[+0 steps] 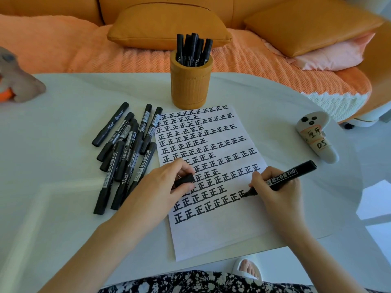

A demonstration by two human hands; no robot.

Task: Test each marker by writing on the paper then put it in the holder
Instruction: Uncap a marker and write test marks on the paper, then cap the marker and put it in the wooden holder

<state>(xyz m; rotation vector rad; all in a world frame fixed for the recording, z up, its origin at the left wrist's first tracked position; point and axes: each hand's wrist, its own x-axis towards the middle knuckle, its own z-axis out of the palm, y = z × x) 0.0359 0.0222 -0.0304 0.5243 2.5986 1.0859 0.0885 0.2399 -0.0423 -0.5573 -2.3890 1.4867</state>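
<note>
Black marker (289, 175) (barrel reads "超大容量700"), gripped by right hand (277, 188), tip touching paper (213, 233) filled with rows of "正"; left hand (167, 182) pinches cap (184, 180); holder (190, 81) behind paper.

The right hand (277, 187) presses a black marker (289, 175) tip onto the paper (211, 235). The left hand (167, 182) pinches its cap (184, 180). Five markers stand in the orange holder (190, 85).

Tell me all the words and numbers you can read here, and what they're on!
"正", over and over: paper.
"超大容量700": marker in the right hand.
"700": one marker in the pile.
"DS": label on the white thing; its upper writing is unclear.
Other marker print: too small.
</note>
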